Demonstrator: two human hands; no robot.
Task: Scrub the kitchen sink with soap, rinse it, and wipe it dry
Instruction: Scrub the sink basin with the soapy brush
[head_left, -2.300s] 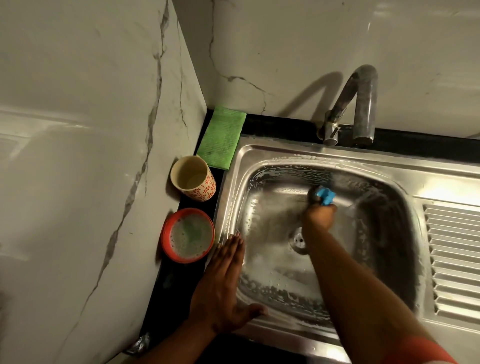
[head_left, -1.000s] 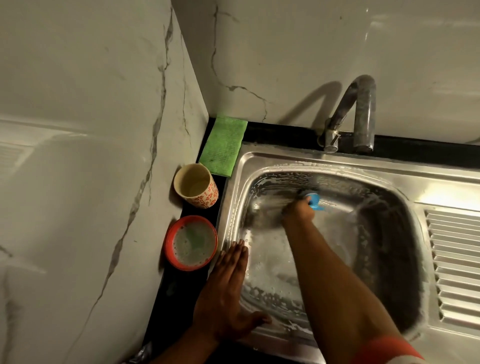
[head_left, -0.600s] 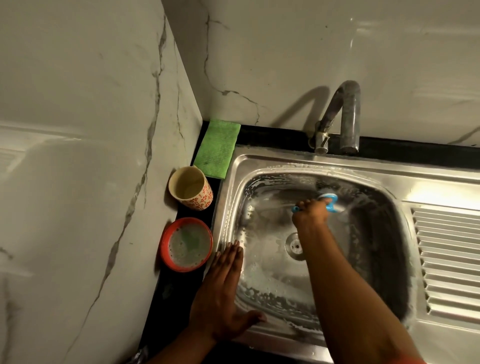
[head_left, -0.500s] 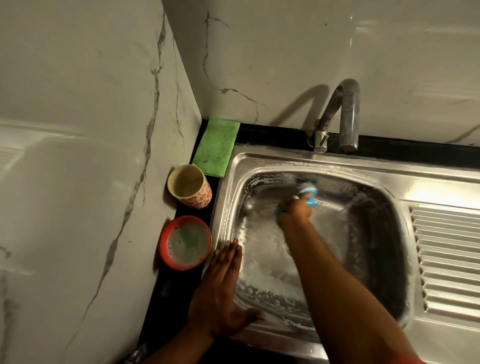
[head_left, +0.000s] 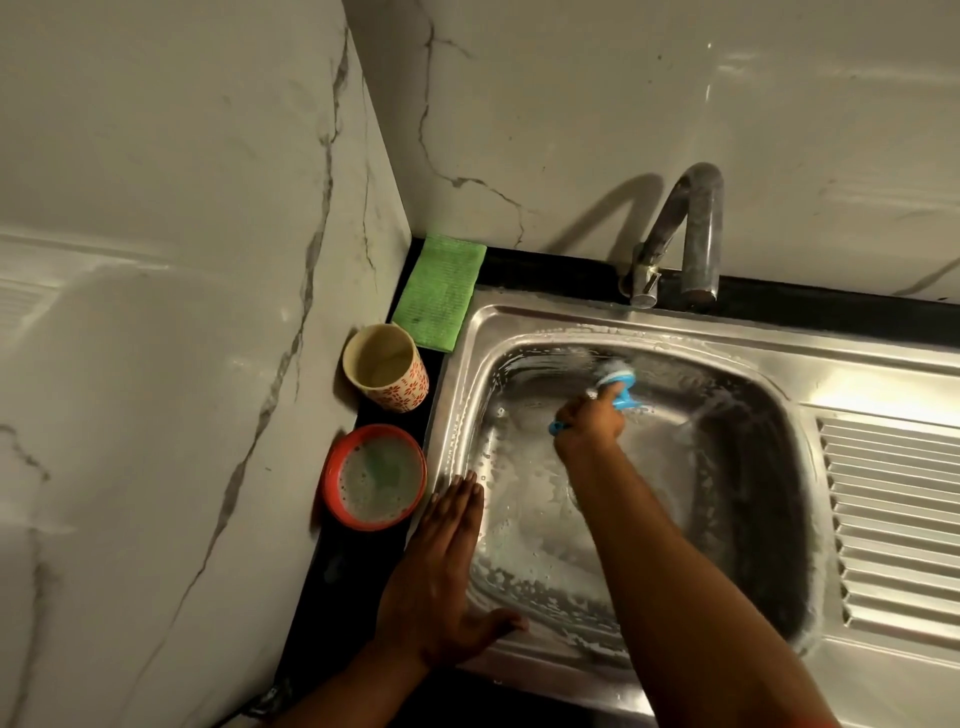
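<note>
Patterned cup on black counter, veined marble walls

Your right hand hides most of the handle of the brush, and its bristle end is blurred against the far wall of the sink (no single bristle can be made out). Your forearm covers the middle of the basin floor. The ribbed drainboard runs off the right edge. Something green under the foam in the red bowl is too murky to tell. A glint at the near corner of the desk is too dark to identify.
</note>
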